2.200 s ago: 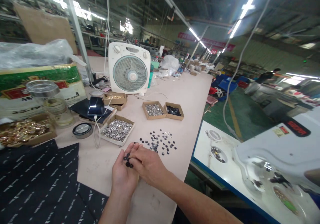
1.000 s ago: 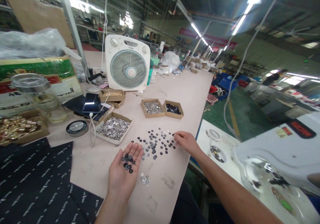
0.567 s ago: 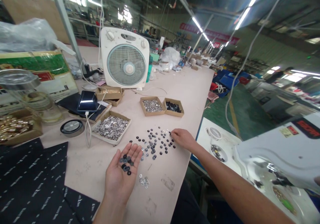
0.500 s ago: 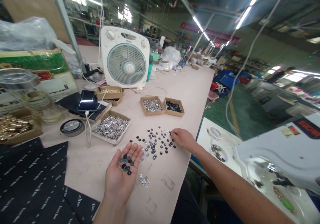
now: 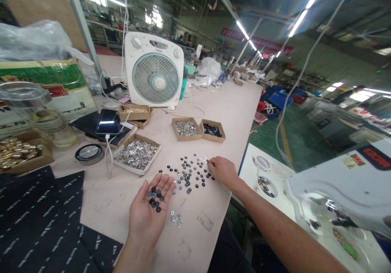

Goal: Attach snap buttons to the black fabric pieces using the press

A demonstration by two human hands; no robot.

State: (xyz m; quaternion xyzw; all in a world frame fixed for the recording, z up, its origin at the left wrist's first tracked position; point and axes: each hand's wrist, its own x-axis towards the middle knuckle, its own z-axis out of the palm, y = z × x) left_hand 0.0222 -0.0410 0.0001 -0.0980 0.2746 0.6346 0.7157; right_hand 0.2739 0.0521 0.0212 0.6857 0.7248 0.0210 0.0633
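Observation:
My left hand is turned palm up and cupped, fingers extended, holding several black snap buttons in its palm. At the right side of the scattered snap buttons is my right hand, with thumb and forefinger pinched on a small dark snap button at the tabletop. The scattered pieces are black and grey discs, with a few silver ones among them. Nearer me, a small cluster of silver snap parts lies just right of my left hand.
Behind the scatter stand a box of silver parts and a box of black parts. A white tray of silver pieces sits farther left. A fan stands behind; black printed fabric lies left, and a white machine stands right.
My right hand stays at almost the same spot, still pinching at the edge of the scatter. The buttons in my left palm have barely shifted; the view moved slightly.

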